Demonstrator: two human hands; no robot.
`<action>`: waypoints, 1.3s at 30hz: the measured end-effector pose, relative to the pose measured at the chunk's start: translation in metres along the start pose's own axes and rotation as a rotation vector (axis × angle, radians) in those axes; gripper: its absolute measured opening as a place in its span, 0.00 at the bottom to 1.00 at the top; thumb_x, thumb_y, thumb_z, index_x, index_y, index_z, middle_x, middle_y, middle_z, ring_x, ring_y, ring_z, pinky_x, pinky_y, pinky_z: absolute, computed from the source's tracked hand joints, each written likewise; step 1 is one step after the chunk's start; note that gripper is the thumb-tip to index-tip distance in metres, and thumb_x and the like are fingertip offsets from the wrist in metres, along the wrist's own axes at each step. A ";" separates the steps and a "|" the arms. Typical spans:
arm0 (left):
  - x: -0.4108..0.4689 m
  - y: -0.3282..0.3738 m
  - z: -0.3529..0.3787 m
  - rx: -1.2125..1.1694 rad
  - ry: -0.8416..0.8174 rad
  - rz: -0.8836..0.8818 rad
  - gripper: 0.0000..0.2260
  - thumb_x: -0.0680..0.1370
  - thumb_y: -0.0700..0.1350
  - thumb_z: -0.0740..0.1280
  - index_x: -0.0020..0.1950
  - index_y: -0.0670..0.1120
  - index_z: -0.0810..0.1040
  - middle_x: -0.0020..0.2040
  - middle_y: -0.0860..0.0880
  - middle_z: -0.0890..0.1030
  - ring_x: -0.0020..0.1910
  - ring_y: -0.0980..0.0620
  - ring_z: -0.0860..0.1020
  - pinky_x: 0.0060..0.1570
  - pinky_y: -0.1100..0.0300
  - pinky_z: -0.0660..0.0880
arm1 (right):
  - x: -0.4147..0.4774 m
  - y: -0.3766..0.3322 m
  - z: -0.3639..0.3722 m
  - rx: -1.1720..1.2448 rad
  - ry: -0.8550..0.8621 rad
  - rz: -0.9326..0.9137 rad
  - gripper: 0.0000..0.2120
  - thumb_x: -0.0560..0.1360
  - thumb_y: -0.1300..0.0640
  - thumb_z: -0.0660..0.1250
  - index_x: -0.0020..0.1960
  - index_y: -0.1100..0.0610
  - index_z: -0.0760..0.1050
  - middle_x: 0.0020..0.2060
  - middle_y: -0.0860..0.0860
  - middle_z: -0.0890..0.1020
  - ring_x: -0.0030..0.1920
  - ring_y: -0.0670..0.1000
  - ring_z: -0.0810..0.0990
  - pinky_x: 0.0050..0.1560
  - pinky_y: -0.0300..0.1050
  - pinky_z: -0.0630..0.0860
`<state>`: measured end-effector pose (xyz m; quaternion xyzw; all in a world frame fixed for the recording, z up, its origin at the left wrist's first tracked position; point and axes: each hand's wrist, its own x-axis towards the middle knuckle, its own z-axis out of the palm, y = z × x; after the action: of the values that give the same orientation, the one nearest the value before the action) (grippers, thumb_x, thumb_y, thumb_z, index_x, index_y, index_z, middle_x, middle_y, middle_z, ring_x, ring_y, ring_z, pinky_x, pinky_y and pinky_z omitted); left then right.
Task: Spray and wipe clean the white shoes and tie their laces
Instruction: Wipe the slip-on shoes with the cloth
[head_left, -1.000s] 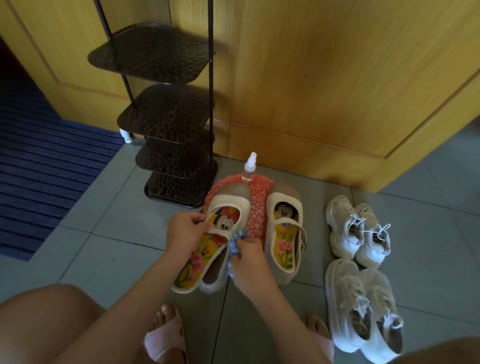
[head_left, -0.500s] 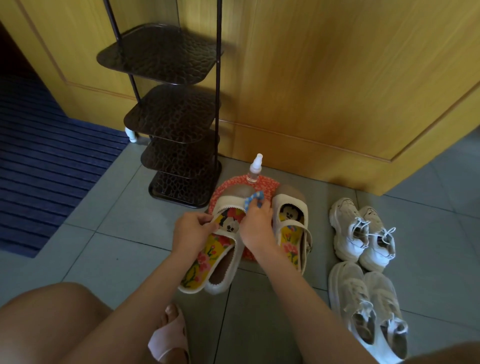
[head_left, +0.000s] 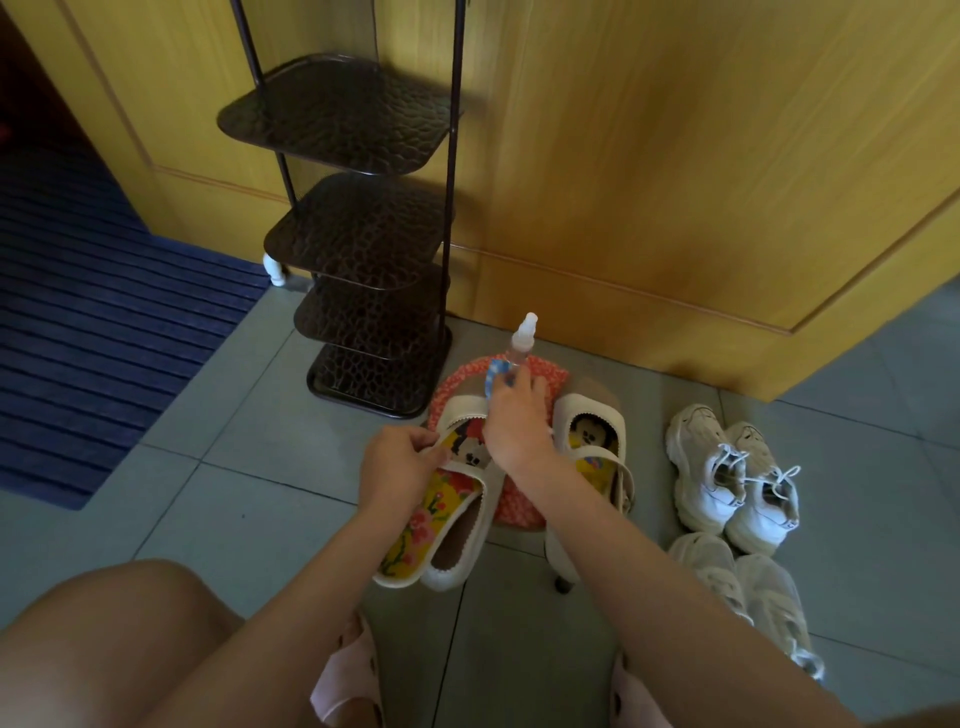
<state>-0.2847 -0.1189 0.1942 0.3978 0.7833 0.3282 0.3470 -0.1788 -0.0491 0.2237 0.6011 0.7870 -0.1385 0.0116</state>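
Right hand (head_left: 514, 426) with cloth (head_left: 492, 373) reached spray bottle (head_left: 523, 338); left hand (head_left: 400, 467) grips shoe (head_left: 451, 569).

Two upright pairs of white sneakers (head_left: 693, 449)

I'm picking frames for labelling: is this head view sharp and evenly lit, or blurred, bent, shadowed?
Head view: mostly sharp, though the right hand and its blue cloth look slightly smeared; wide-angle distortion bows the wooden door; the blue mat at left sits dim.
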 end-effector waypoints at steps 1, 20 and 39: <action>0.001 0.000 0.000 0.003 0.002 0.002 0.11 0.74 0.44 0.70 0.55 0.43 0.82 0.49 0.48 0.83 0.43 0.55 0.76 0.45 0.61 0.70 | 0.000 -0.005 0.003 -0.103 0.015 -0.067 0.18 0.78 0.65 0.56 0.68 0.64 0.65 0.67 0.61 0.65 0.67 0.60 0.61 0.69 0.51 0.59; 0.003 0.000 0.002 -0.083 0.019 -0.071 0.11 0.73 0.44 0.71 0.54 0.43 0.82 0.49 0.48 0.82 0.43 0.55 0.76 0.46 0.61 0.71 | 0.004 0.023 -0.046 0.773 -0.108 -0.239 0.16 0.80 0.65 0.58 0.66 0.58 0.73 0.58 0.64 0.78 0.50 0.59 0.78 0.49 0.43 0.74; 0.006 0.030 -0.011 -0.176 -0.103 -0.089 0.16 0.81 0.51 0.58 0.39 0.43 0.75 0.36 0.44 0.75 0.46 0.41 0.77 0.45 0.54 0.71 | -0.041 0.039 -0.024 1.181 -0.093 -0.041 0.15 0.78 0.60 0.63 0.63 0.51 0.75 0.58 0.46 0.79 0.57 0.47 0.79 0.58 0.45 0.76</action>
<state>-0.2844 -0.1023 0.2223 0.3468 0.7495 0.3592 0.4347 -0.1270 -0.0727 0.2461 0.4837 0.5870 -0.5794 -0.2930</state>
